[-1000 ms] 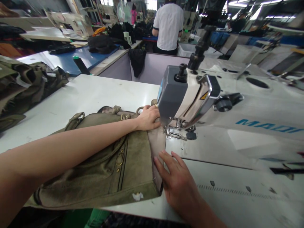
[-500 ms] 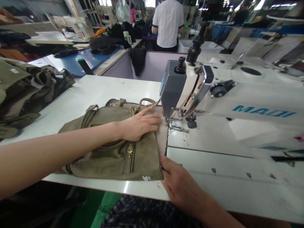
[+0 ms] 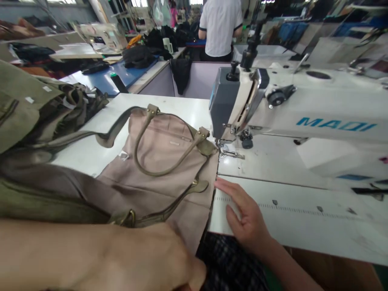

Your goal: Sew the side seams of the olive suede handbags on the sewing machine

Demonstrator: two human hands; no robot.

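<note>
An olive green bag (image 3: 45,198) lies turned back on the sewing table, its pinkish-brown lining side (image 3: 169,194) facing up. A rolled handle (image 3: 142,161) and a zipped edge (image 3: 169,208) rest across it. The lining's right edge reaches the presser foot of a white sewing machine (image 3: 327,113). My left hand (image 3: 169,258), blurred at the bottom, is curled closed on the bag's near edge; its fingertips are hidden. My right hand (image 3: 242,210) has its fingers stretched out, the index fingertip touching the lining's right edge below the needle.
More olive bag pieces (image 3: 24,101) are heaped at the left. A metal guide (image 3: 233,154) sits right of the presser foot. Behind the table are a blue-topped table (image 3: 93,74), a green-topped thread spool (image 3: 118,83) and a co-worker in white (image 3: 221,28).
The bag's green outside has been flipped leftward, exposing the lining and handle. My left hand moved from beside the needle down to the near edge. My right hand's fingers have straightened.
</note>
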